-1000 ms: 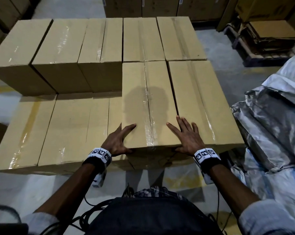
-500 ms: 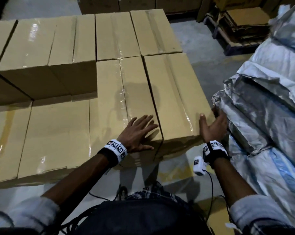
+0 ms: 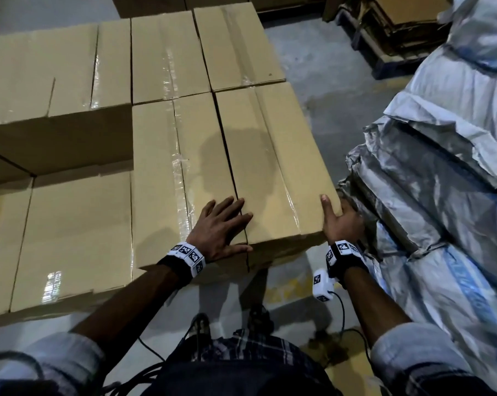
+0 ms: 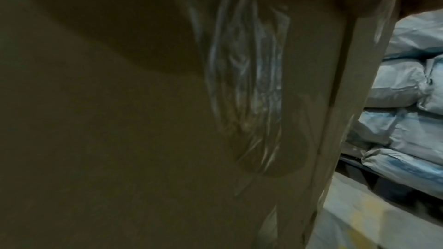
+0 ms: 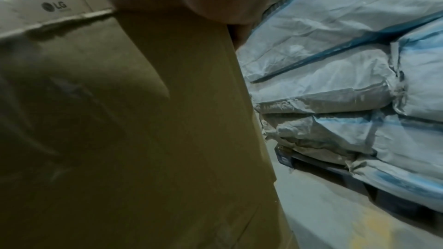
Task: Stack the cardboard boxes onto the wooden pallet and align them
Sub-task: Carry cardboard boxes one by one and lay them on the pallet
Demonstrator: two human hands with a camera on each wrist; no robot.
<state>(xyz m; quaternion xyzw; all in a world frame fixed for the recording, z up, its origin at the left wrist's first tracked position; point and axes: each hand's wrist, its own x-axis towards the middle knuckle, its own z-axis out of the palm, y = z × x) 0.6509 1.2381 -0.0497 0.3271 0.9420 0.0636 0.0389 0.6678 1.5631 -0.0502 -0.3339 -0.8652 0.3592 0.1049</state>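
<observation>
Tan taped cardboard boxes stand packed in rows. My left hand (image 3: 221,224) lies flat, fingers spread, on top near the front edge, across the seam between the middle box (image 3: 167,181) and the right box (image 3: 270,167). At the right box's near right corner is my right hand (image 3: 338,218), its thumb on the top edge and its palm against the side; its fingers are hidden behind the box. In the left wrist view the box front (image 4: 143,120) with its clear tape fills the frame. The right wrist view shows the same corner (image 5: 143,139). No pallet shows under the boxes.
A taller layer of boxes (image 3: 56,81) rises at the left and back, with a lower box (image 3: 76,230) in front of it. Stacked grey-blue sacks (image 3: 441,181) crowd close to the right. Flattened cardboard on a pallet (image 3: 398,30) lies far right. Bare concrete floor lies between.
A second ago both hands lay flat on the middle box's near edge. The right hand has since gone to the right box's outer corner, and the left hand has shifted right onto the seam.
</observation>
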